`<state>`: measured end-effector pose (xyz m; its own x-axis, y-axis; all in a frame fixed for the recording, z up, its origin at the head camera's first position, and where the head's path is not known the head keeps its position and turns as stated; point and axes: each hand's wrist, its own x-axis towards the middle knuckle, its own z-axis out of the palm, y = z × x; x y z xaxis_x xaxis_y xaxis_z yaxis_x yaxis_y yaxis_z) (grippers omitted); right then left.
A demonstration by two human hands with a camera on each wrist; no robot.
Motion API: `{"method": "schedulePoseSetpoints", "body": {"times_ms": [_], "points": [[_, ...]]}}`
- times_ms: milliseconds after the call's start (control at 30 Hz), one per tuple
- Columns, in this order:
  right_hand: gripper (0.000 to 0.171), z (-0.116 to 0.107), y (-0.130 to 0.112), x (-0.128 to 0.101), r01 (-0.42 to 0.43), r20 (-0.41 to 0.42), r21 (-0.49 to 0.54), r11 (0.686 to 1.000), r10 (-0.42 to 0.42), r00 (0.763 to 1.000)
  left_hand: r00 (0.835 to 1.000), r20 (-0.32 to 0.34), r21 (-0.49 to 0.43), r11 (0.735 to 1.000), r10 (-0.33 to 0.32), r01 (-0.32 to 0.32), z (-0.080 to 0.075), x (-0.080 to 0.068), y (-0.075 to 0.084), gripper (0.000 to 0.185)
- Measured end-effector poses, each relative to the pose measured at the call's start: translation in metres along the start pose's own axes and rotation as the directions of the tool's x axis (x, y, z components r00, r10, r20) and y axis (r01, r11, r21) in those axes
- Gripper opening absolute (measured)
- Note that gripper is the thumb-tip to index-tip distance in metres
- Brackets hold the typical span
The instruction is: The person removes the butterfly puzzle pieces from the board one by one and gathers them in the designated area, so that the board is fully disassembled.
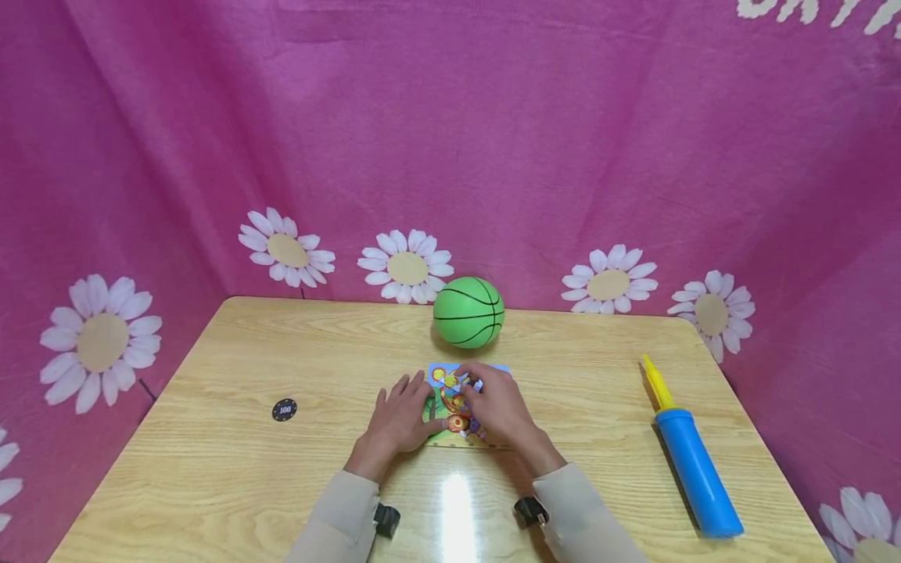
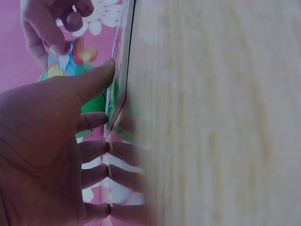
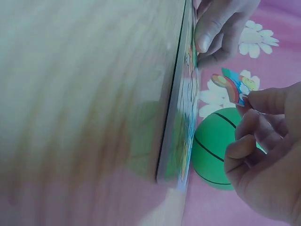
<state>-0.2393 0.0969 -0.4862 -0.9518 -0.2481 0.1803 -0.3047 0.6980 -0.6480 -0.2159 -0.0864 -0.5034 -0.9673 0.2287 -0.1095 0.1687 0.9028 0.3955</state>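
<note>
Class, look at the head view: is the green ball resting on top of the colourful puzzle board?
No. The green ball sits on the table behind the puzzle board, with a strip of bare wood between them.

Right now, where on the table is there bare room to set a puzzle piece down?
Bare wood lies between the black round chip and the left hand, and between the right hand and the blue air pump. It is crowded around the colourful puzzle board by the green ball.
</note>
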Motion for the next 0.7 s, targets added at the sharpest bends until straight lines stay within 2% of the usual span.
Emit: {"method": "schedulePoseSetpoints", "body": {"times_ms": [233, 500, 700], "points": [[0.022, -0.010, 0.002, -0.021, -0.043, 0.043, 0.015, 0.999, 0.043, 0.998, 1.000, 0.001, -0.036, 0.999, -0.006, 0.006, 0.001, 0.001, -0.001, 0.075], [0.027, -0.013, 0.003, -0.047, 0.028, 0.152, -0.006, 1.000, -0.027, 0.988, 0.998, 0.026, -0.030, 0.998, 0.051, -0.051, -0.001, -0.001, -0.003, 0.073], [0.022, -0.008, 0.003, -0.061, 0.056, 0.220, -0.048, 0.997, -0.044, 0.975, 0.998, 0.037, -0.018, 0.999, 0.044, -0.043, 0.000, -0.002, -0.002, 0.072]]}}
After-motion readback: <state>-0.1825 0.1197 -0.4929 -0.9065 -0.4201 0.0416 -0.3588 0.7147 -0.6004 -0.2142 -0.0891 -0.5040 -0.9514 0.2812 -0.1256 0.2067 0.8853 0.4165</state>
